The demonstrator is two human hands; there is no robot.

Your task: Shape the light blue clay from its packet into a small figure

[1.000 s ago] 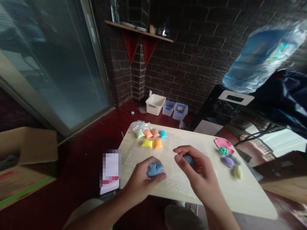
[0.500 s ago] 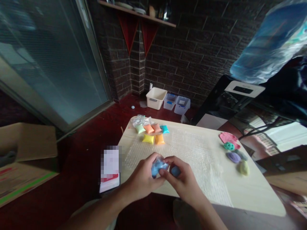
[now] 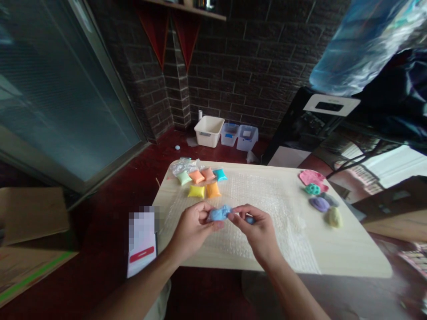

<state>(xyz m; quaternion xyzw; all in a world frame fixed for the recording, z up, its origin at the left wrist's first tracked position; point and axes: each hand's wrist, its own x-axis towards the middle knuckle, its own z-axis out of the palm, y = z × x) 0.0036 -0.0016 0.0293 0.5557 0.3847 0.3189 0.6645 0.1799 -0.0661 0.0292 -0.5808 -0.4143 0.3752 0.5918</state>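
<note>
Both my hands meet over the near middle of a pale wooden table [image 3: 340, 253], above a sheet of bubble wrap [image 3: 267, 200]. My left hand [image 3: 191, 226] is closed round a lump of light blue clay [image 3: 218, 214]. My right hand [image 3: 258, 231] pinches the right end of that lump with its fingertips, and a smaller, darker blue ball [image 3: 249, 219] sits tucked in its fingers.
Several small coloured clay packets [image 3: 200, 182] lie at the table's far left beside crumpled plastic. Shaped clay pieces, pink [image 3: 312, 177], teal, purple [image 3: 318, 203] and pale green, sit at the right. A phone [image 3: 142, 244] leans at the table's left edge. Plastic bins [image 3: 208, 131] stand by the brick wall.
My hands were apart, each with its own blue clay. They came together, and my right fingertips now pinch the lump in my left hand. The view has tilted down a little.
</note>
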